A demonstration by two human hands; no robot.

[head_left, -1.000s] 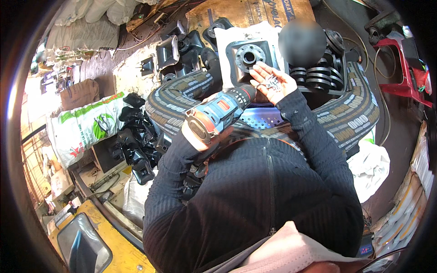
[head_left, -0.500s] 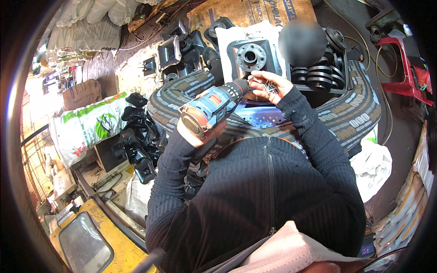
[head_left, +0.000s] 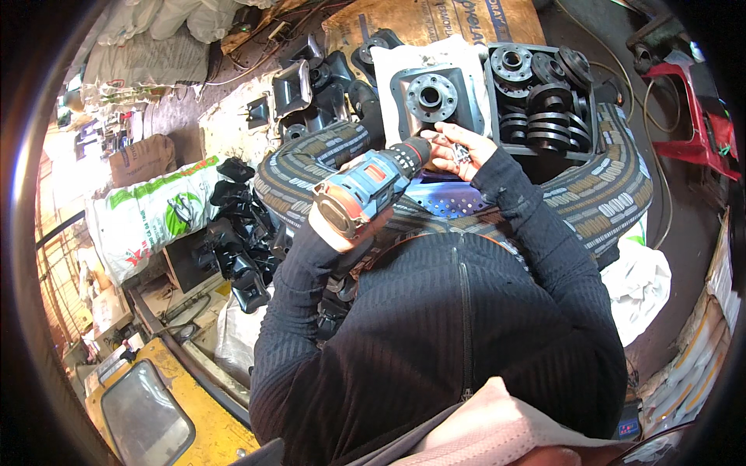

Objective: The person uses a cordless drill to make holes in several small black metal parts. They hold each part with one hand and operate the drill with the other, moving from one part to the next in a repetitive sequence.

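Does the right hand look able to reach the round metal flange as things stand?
Probably yes: the right hand is just below the flange in the view, with nothing visible between them, though the small metal fasteners it holds may hamper a grip.

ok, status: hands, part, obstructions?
Left hand gripping blue-and-orange power drill. Right hand cupping small silvery metal fasteners, fingers at the drill's chuck. Round grey metal flange just beyond, in plain view.
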